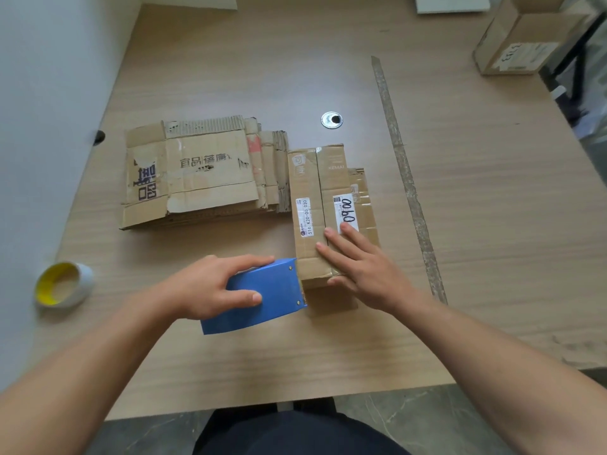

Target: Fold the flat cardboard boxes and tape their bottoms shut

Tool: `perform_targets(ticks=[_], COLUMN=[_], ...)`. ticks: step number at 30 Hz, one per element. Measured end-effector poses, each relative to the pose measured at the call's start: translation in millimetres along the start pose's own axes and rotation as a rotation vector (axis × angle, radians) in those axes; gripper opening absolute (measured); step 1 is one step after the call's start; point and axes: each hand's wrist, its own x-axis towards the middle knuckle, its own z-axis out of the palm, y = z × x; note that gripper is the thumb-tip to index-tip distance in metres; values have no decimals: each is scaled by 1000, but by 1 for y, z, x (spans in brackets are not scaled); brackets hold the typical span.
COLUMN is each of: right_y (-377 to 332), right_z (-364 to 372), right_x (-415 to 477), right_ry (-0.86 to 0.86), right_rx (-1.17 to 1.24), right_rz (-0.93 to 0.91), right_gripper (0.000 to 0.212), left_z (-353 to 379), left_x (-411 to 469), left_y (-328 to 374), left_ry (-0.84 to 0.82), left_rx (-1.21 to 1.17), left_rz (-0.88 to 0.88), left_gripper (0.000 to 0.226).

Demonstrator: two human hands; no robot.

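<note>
Standing folded, worn brown box (323,218), white labels, flaps meeting lengthwise

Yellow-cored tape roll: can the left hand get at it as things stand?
Likely yes: only bare table lies between the left hand and the roll, but the hand grips the dispenser and would have to let go first.

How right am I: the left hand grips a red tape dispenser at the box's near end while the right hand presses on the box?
Only the colour is wrong: the head view shows a blue tape dispenser in the left hand. The rest holds.
</note>
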Motion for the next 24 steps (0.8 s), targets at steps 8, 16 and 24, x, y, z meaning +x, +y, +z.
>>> perform_targets(ticks=[8, 16, 24], right_y=[1, -3, -10], right_z=[1, -3, -6], right_x=[-1, 0, -1], right_ry=[-9, -5, -54], right_rx=[-27, 18, 96], right_rz=[9, 27, 132], right_gripper=[62, 65, 70], left_z=[-13, 5, 7], left_x=[-17, 16, 31], left_y=[-31, -4, 27], left_ry=[25, 215, 274], left_rx=[53, 338, 417], left_rz=[-132, -247, -230], left_gripper=[72, 59, 58])
